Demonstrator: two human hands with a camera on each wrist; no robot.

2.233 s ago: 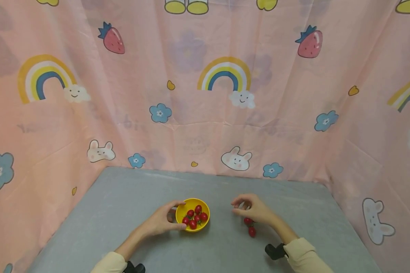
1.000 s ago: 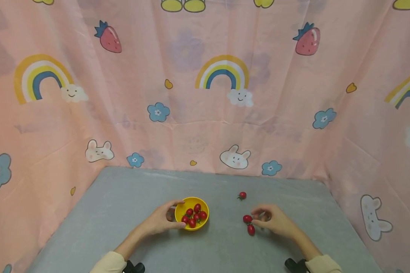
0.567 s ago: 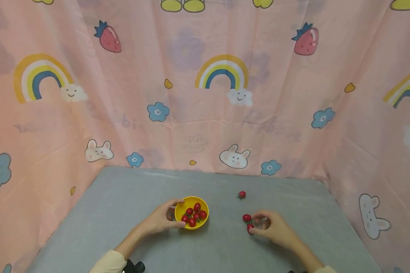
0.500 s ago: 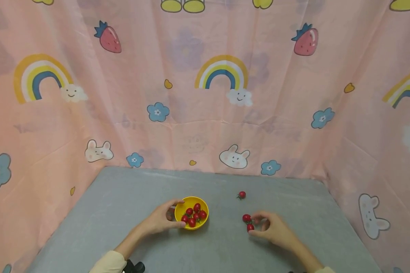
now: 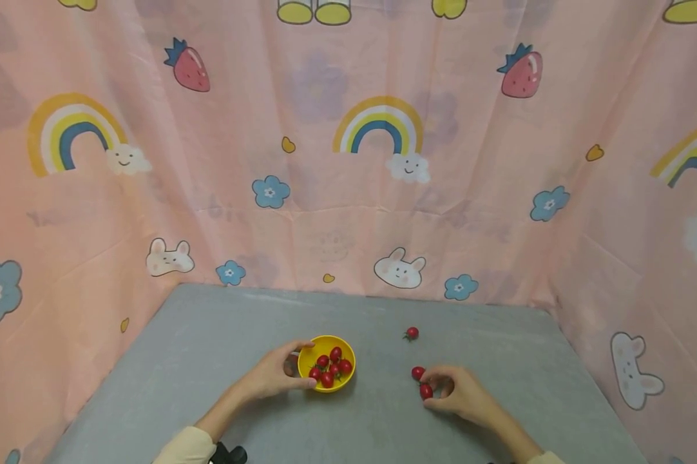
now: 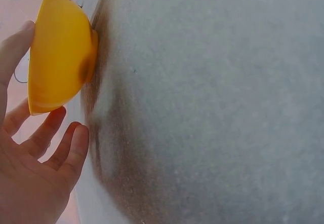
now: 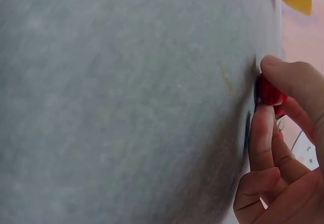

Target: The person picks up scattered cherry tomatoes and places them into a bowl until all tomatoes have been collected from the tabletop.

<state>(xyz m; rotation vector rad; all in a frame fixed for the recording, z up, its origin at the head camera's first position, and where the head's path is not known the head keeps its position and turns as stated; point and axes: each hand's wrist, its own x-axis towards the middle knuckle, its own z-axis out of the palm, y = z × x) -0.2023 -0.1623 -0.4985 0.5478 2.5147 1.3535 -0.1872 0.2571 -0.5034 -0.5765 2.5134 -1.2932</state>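
My left hand (image 5: pixel 276 372) holds a small yellow bowl (image 5: pixel 352 377) by its rim, thumb on the near side and fingers on the far side. Several red cherry tomatoes with green stems lie in the bowl. In the left wrist view the outside of the bowl (image 6: pixel 61 57) shows, standing on its foot. My right hand (image 5: pixel 461 393) pinches a cherry tomato (image 5: pixel 426 391) between thumb and fingers, low at the tabletop; the right wrist view shows this tomato (image 7: pixel 270 90) under the thumb. Just behind it lies a second cherry tomato (image 5: pixel 418 373), partly covered by the fingers.
A third loose cherry tomato (image 5: pixel 412 333) lies farther back on the grey table (image 5: pixel 238 322). A pink curtain (image 5: pixel 337 212) with cartoon prints hangs behind the table and along both sides.
My right hand has come away from the far tomato, moved toward me and closed its fingertips on the nearest loose one. The left hand has stayed at the bowl.
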